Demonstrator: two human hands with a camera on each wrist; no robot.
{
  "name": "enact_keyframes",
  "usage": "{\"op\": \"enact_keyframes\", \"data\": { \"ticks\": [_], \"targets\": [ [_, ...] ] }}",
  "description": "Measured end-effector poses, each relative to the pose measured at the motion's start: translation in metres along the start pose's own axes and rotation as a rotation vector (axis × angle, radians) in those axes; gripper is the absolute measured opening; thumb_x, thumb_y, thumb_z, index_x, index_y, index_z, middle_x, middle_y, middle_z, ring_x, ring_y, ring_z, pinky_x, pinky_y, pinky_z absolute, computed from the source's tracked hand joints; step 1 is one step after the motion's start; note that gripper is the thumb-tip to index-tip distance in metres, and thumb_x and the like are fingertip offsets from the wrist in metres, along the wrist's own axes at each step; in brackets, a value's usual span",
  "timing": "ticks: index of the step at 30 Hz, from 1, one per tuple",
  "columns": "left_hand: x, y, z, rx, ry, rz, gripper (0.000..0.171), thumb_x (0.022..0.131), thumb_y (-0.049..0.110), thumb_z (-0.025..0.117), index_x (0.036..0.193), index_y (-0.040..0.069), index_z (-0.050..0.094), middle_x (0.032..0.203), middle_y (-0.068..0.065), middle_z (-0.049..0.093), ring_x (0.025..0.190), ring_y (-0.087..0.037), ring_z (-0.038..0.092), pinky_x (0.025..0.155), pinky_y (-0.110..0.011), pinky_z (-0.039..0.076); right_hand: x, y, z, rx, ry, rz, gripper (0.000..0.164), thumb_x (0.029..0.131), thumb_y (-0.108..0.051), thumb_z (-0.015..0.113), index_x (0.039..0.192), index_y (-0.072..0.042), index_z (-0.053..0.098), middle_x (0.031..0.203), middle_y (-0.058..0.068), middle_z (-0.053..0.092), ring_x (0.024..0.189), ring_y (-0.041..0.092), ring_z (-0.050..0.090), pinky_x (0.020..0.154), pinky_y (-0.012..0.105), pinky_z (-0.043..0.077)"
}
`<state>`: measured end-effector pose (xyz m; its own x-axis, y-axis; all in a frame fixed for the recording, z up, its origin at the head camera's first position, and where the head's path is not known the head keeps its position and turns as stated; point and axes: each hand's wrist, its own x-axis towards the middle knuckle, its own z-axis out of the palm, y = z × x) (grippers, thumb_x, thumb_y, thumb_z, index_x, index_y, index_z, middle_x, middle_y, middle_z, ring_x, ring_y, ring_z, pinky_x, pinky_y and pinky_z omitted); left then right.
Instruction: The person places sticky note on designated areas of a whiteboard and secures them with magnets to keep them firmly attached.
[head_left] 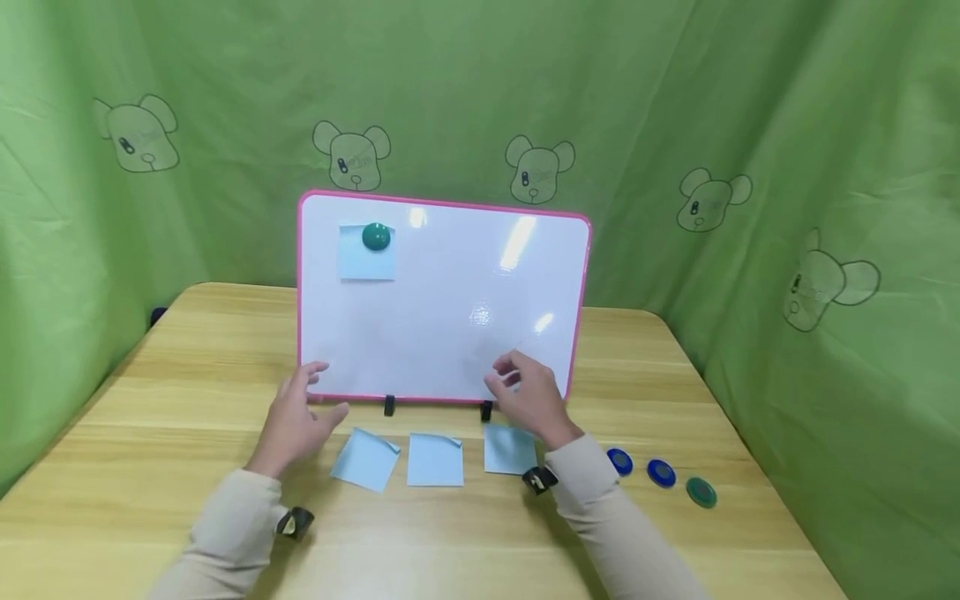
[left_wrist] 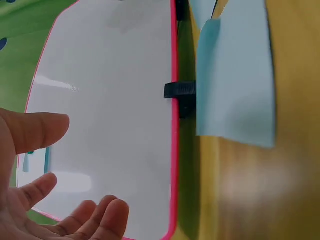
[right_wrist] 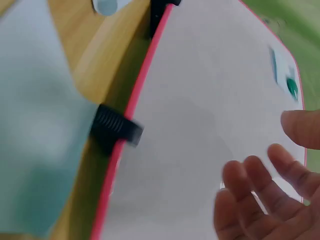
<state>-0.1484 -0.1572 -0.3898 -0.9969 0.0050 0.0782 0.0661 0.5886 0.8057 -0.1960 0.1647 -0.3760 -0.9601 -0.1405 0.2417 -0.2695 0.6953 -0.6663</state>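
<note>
A whiteboard (head_left: 435, 325) with a pink frame stands upright on the table in two black clips (head_left: 389, 406). Near its upper left corner a green round magnet (head_left: 377, 237) lies over a light blue sticky note (head_left: 366, 260). My left hand (head_left: 296, 421) hovers before the board's lower left corner, thumb and fingers spread and nothing between them. In front of the lower right part is my right hand (head_left: 531, 398), empty, its fingers loosely bent. Three more blue sticky notes (head_left: 435, 460) lie in a row before the board, the right one partly behind my right wrist.
Two blue round magnets (head_left: 662, 473) and a green one (head_left: 701, 492) lie at the right of the wooden table (head_left: 420, 550). Green curtains (head_left: 450, 92) with printed bear heads hang behind and at the sides.
</note>
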Motion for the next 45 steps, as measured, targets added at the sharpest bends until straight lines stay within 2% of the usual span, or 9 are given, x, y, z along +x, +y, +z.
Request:
{"op": "enact_keyframes", "data": {
  "ticks": [7,13,17,21,25,30,35,38,45],
  "targets": [
    [-0.024,-0.008,0.018,-0.074,-0.05,-0.088,0.071,0.09,0.022,0.067,0.148,0.007,0.029,0.143,-0.029,0.035,0.118,-0.044,0.051,0.089,-0.055,0.05,-0.031,0.029,-0.02,0.098,0.01,0.227,0.031,0.092,-0.026,0.065,0.114,-0.004,0.061,0.11,0.011,0.063,0.097,0.026,0.06,0.082,0.039,0.054],
    [-0.041,-0.015,0.026,-0.143,-0.046,-0.173,0.073,0.09,0.022,0.068,0.149,0.007,0.026,0.143,-0.029,0.035,0.118,-0.043,0.051,0.09,-0.055,0.049,-0.059,0.051,-0.023,0.159,0.092,0.336,0.032,0.093,-0.027,0.065,0.116,-0.004,0.06,0.111,0.012,0.063,0.096,0.026,0.061,0.08,0.036,0.052],
    [-0.049,-0.018,0.031,-0.1,-0.069,-0.127,0.073,0.088,0.021,0.07,0.147,0.004,0.029,0.14,-0.032,0.038,0.113,-0.043,0.053,0.091,-0.055,0.049,-0.072,0.062,-0.022,0.14,0.139,0.35,0.03,0.093,-0.026,0.065,0.114,-0.005,0.061,0.11,0.011,0.064,0.095,0.025,0.06,0.079,0.033,0.051],
    [-0.053,-0.019,0.035,-0.03,-0.085,-0.066,0.072,0.087,0.021,0.071,0.146,0.004,0.032,0.137,-0.031,0.04,0.11,-0.041,0.056,0.089,-0.054,0.05,-0.079,0.067,-0.023,0.127,0.179,0.311,0.027,0.093,-0.021,0.065,0.111,-0.003,0.062,0.105,0.011,0.065,0.09,0.024,0.061,0.079,0.033,0.051],
    [-0.053,-0.02,0.036,0.007,-0.092,-0.048,0.072,0.087,0.023,0.072,0.145,0.006,0.033,0.136,-0.03,0.041,0.109,-0.04,0.056,0.087,-0.054,0.051,-0.082,0.066,-0.024,0.154,0.212,0.289,0.023,0.092,-0.016,0.066,0.109,0.0,0.062,0.101,0.013,0.066,0.086,0.023,0.061,0.077,0.028,0.051],
    [-0.054,-0.02,0.039,0.005,-0.086,-0.084,0.074,0.088,0.026,0.071,0.146,0.005,0.03,0.138,-0.032,0.038,0.108,-0.04,0.056,0.087,-0.055,0.05,-0.081,0.073,-0.021,0.17,0.286,0.313,0.022,0.091,-0.015,0.066,0.107,-0.001,0.063,0.1,0.013,0.065,0.083,0.02,0.059,0.071,0.023,0.051],
    [-0.053,-0.02,0.042,-0.049,-0.061,-0.161,0.074,0.089,0.025,0.069,0.147,0.003,0.027,0.138,-0.035,0.035,0.111,-0.044,0.054,0.091,-0.059,0.046,-0.083,0.087,-0.026,0.118,0.379,0.329,0.023,0.091,-0.017,0.066,0.107,-0.001,0.064,0.1,0.012,0.066,0.08,0.018,0.059,0.064,0.021,0.049],
    [-0.05,-0.019,0.045,-0.048,-0.038,-0.175,0.073,0.089,0.024,0.069,0.146,0.002,0.028,0.133,-0.034,0.038,0.106,-0.041,0.055,0.091,-0.059,0.045,-0.085,0.094,-0.031,0.085,0.416,0.343,0.025,0.091,-0.018,0.066,0.108,-0.001,0.064,0.101,0.013,0.067,0.078,0.019,0.059,0.061,0.021,0.048],
    [-0.043,-0.012,0.058,0.046,-0.002,-0.175,0.074,0.086,0.024,0.071,0.145,0.002,0.032,0.106,-0.022,0.047,0.085,-0.028,0.05,0.071,-0.043,0.049,-0.088,0.1,-0.036,0.048,0.339,0.386,0.031,0.093,-0.024,0.064,0.115,-0.002,0.062,0.109,0.015,0.063,0.076,0.019,0.058,0.058,0.025,0.047]
  ]
}}
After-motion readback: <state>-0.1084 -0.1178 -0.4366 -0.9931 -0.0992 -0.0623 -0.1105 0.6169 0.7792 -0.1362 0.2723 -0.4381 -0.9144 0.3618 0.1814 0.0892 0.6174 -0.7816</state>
